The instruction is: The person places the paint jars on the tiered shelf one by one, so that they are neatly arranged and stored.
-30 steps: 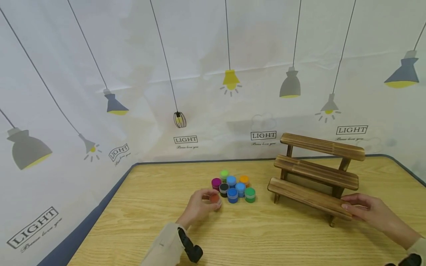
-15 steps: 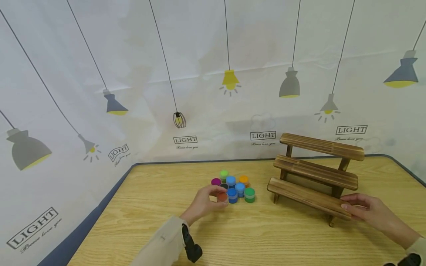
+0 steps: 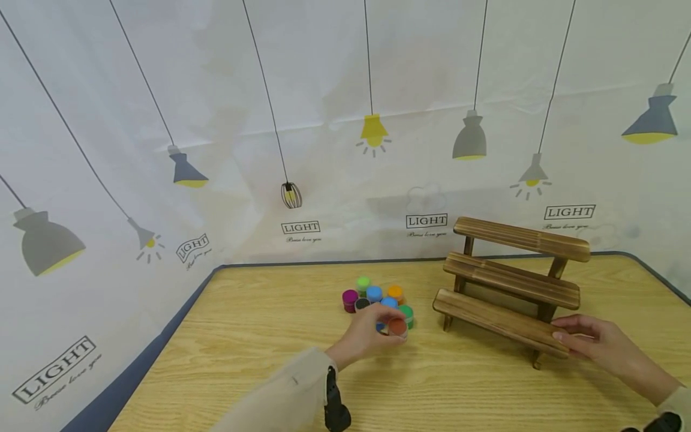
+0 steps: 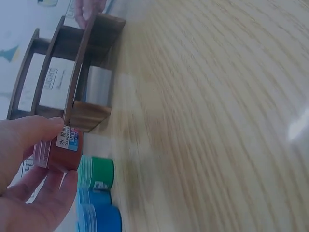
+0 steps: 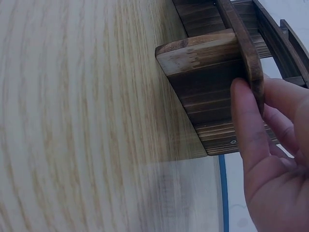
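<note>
Though lidded, jar (image 4: 66,155) in fingers (image 4: 57,204), reddish-brown inside.

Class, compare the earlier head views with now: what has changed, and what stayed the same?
The left hand has carried the red-brown jar rightward along the near side of the clustered jars, toward the wooden stand. Neither hand let go. The right hand still grips the lowest shelf; clustered jars unmoved.

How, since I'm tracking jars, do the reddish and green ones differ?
The left hand grips the reddish jar, while the green jar stands ungripped on the table. The reddish jar's colour is a dull brownish red, the green jar's a vivid green. In the left wrist view, the reddish jar shows a printed label; the green jar, only a small pale patch. Both are stubby and round.
</note>
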